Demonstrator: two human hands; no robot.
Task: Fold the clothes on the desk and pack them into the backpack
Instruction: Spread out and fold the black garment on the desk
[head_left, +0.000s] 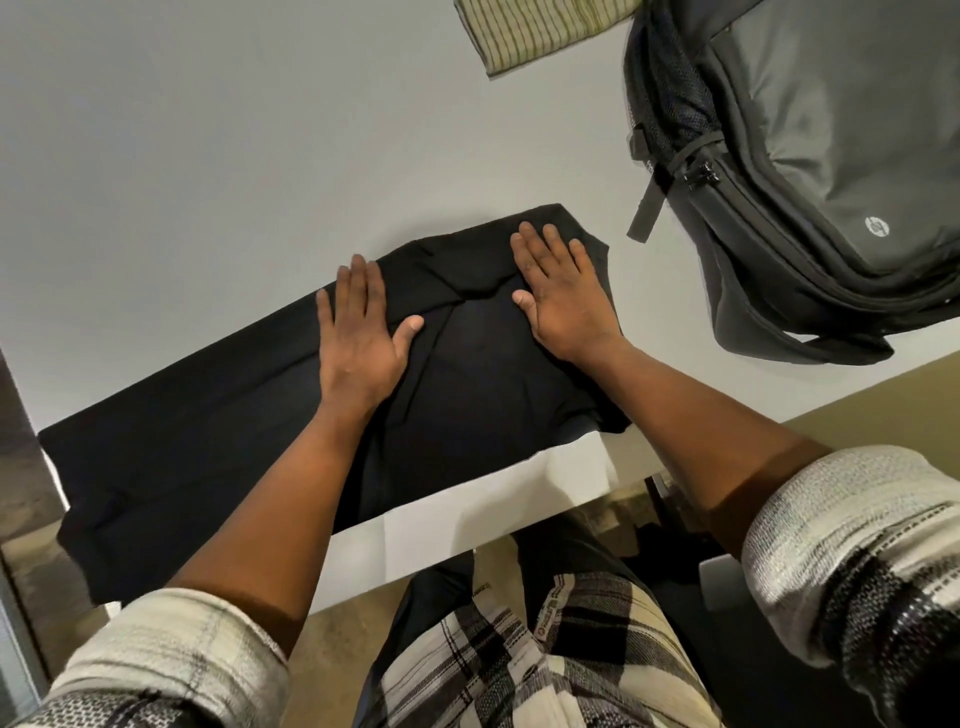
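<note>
Black garment (249, 436) lies spread in a long strip across the pale worktop (208, 156), running from the lower left of the frame up toward the centre, with its near edge hanging slightly over the worktop's front edge at the lower left. Its upper right end is folded over into a thicker, creased bundle. The left hand (358, 338) lies flat on the cloth near the middle of the frame, fingers straight and together, thumb spread out to the right, gripping nothing. The right hand (561, 296) lies flat on the folded end just to its right, fingers straight and pointing up the frame, thumb out to the left, also gripping nothing. Both palms press down on the fabric. In the upper right, a dark grey backpack (810, 171) rests on the worktop, well apart from the garment; its zips look closed and nothing of its inside shows, so its contents cannot be told. At the top edge, just left of the backpack, lies a folded striped green cloth (535, 31). Rolled plaid sleeves (841, 561) cover both forearms near the bottom of the frame.
</note>
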